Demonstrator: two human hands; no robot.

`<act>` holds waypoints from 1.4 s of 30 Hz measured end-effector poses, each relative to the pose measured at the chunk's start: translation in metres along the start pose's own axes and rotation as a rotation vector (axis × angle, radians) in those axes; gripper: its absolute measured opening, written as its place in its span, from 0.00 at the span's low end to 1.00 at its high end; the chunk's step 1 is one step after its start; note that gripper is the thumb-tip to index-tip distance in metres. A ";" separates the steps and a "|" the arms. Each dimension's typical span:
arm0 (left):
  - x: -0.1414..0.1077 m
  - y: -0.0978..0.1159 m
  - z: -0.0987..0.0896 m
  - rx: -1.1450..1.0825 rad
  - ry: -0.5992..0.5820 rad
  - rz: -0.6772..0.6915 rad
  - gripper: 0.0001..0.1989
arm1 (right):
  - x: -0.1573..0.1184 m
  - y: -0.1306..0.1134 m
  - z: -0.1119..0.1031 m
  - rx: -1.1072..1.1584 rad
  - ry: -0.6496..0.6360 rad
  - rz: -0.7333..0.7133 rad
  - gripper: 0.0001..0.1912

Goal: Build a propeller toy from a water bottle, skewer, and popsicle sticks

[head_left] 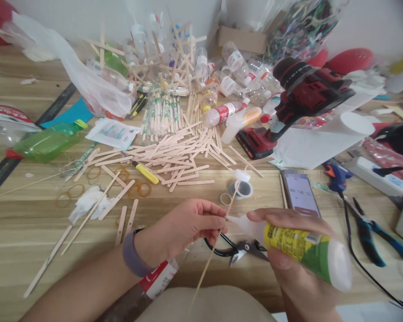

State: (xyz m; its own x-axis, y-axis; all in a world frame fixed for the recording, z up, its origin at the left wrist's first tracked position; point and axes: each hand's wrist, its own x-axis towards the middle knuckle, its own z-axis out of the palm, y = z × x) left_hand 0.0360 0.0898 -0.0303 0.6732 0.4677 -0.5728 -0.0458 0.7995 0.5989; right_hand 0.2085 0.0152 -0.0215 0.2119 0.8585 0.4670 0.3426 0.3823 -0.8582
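Note:
My left hand (pixel 201 221), with a purple band at the wrist, pinches a thin wooden skewer (pixel 206 264) that slants from the lower middle up past a white cap. In my right hand (pixel 298 268) is a glue bottle (pixel 297 246) with a yellow and green label, tilted so its white nozzle tip meets the skewer at my left fingertips. Black-handled scissors (pixel 245 248) lie open beneath the bottle. Just beyond my hands are a small round container (pixel 244 190) and a ring (pixel 225 199). Below my left wrist lies a bottle with a red label (pixel 159 279).
Loose craft sticks (pixel 174 156) spread over the table's middle, near a yellow cutter (pixel 146 173). Plastic bottles (pixel 233 58) pile up behind. A red drill (pixel 309 94) stands at the right, with a phone (pixel 300 194), glue gun (pixel 336 174) and pliers (pixel 369 232) closer.

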 end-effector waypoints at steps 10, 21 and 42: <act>0.000 -0.001 0.000 -0.005 -0.010 0.007 0.12 | 0.004 0.004 -0.001 -0.006 -0.017 -0.074 0.14; 0.001 -0.002 0.000 0.003 -0.013 0.007 0.11 | 0.004 0.007 0.002 0.010 0.024 -0.123 0.16; 0.001 -0.001 0.000 0.001 -0.010 0.007 0.12 | 0.007 0.009 0.006 0.078 0.012 -0.056 0.13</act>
State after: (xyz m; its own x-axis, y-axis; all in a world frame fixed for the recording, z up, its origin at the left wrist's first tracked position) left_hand 0.0368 0.0891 -0.0314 0.6805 0.4691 -0.5629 -0.0493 0.7958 0.6036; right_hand 0.2073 0.0269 -0.0273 0.2053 0.8312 0.5167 0.2823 0.4552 -0.8444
